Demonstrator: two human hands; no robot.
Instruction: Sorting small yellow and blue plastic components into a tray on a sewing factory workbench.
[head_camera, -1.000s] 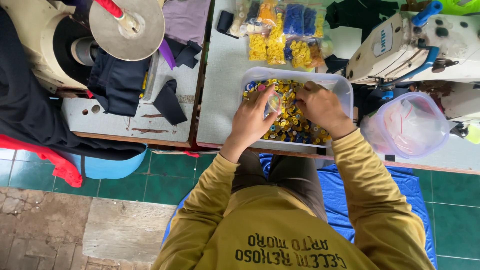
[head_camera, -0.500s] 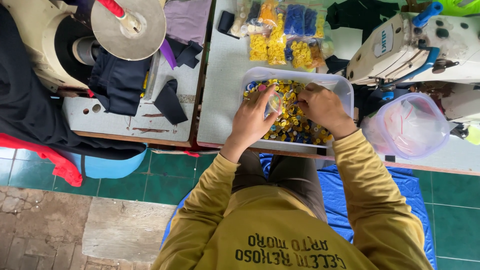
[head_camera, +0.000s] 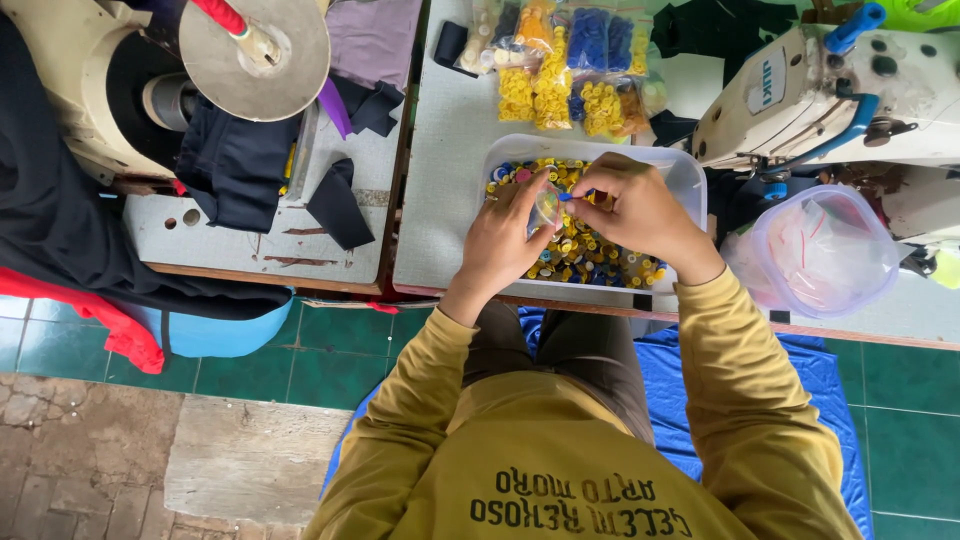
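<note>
Looking down from above at sorting work on a grey worktop (head_camera: 440, 200). Pinching a small clear bag (head_camera: 547, 207) with the left hand (head_camera: 505, 240), thumb and fingers clamped on its edge. Gripping a blue button (head_camera: 567, 197) with the right hand (head_camera: 640, 210), fingertips closed together on it, right at the mouth of the bag between the two hands.

Compared with a second ago, bringing the hands closer together and lifting them slightly off the pile: then spreading over the loose buttons, the right hand well apart from the bag, now meeting the bag with one piece picked out. Judging from that, moving from searching to filling the bag.

Hovering just above a white tray (head_camera: 690, 175) directly under both hands, heaped with yellow and blue buttons (head_camera: 590, 255). Lying beyond the fingertips, several packed bags of buttons (head_camera: 560, 70). Standing off to the right of the right hand, a sewing machine (head_camera: 830, 90) and a clear tub (head_camera: 815, 250).
</note>
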